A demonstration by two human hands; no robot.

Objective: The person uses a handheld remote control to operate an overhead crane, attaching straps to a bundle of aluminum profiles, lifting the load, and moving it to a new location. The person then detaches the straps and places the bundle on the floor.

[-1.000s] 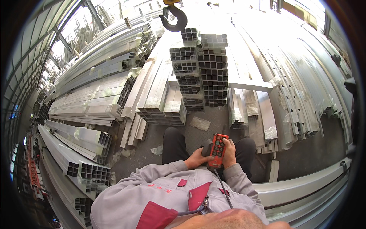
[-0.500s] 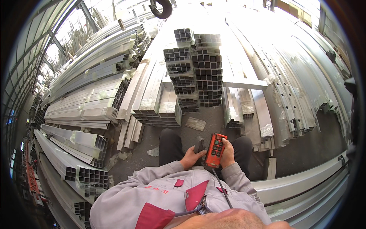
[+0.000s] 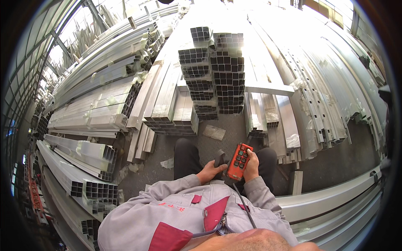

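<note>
My right hand (image 3: 252, 165) is wrapped round the right side of an orange crane remote control (image 3: 239, 162) with black push buttons on its face. The remote is tilted, its lower end toward my body. A dark cord (image 3: 244, 204) runs down from beside the remote across my grey work jacket. Just left of the remote, my left hand (image 3: 209, 172) closes its fingers on a dark grey strap-like piece (image 3: 220, 158); its thumb lies near the remote's lower corner. Both hands are held low in front of me, between my knees.
Ahead stands a tall stack of square metal tubes (image 3: 227, 79). More bundled tubes (image 3: 92, 108) lie along the left, and long profiles (image 3: 318, 96) along the right. Metal beams (image 3: 331, 205) run close to my right side. A scrap of board (image 3: 214, 132) lies on the floor.
The crane hook at the top has moved up and left, almost out of view. The remote has shifted slightly upward and tilted in my right hand. My left hand stays nearly in place.
</note>
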